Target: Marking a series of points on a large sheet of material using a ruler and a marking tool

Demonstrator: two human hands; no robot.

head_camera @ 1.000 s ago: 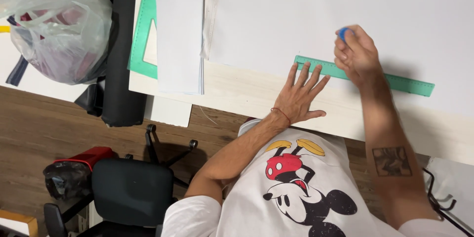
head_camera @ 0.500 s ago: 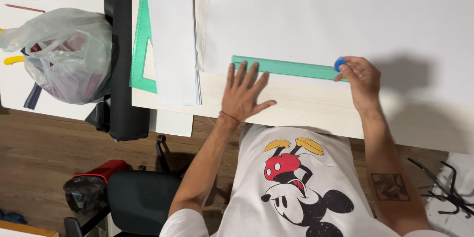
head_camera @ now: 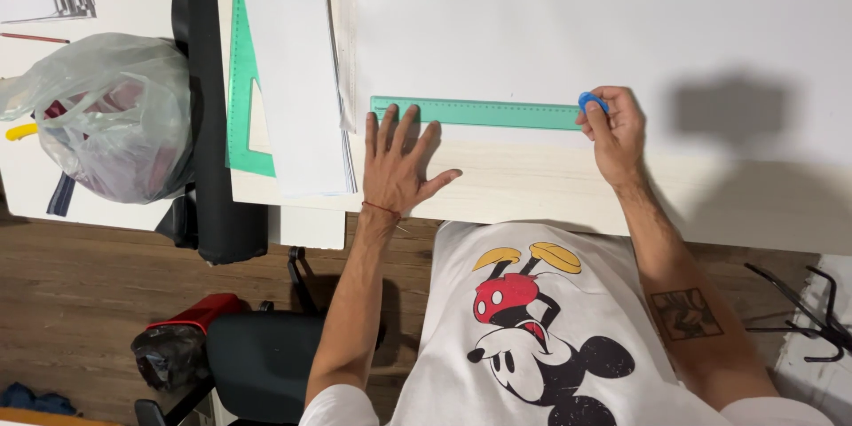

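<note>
The left hand (head_camera: 397, 167) is pressing flat, fingers spread, on the near end of the green ruler (head_camera: 479, 113), which is lying across the white sheet (head_camera: 577, 27) on the bench (head_camera: 532, 191). The right hand (head_camera: 614, 129) is pinching a small blue tool (head_camera: 592, 103), possibly a cutter, at the ruler's far end, so the pass is looking nearly finished. 1 paper stack (head_camera: 293, 71) and a green set square (head_camera: 240, 89) are crowding the left side.

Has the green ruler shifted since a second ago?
Yes. The green ruler slid left toward the stack of white paper; right hand holds a blue tool at its far end.

The right hand (head_camera: 614, 129) hides most of the blue object (head_camera: 592, 103).
</note>
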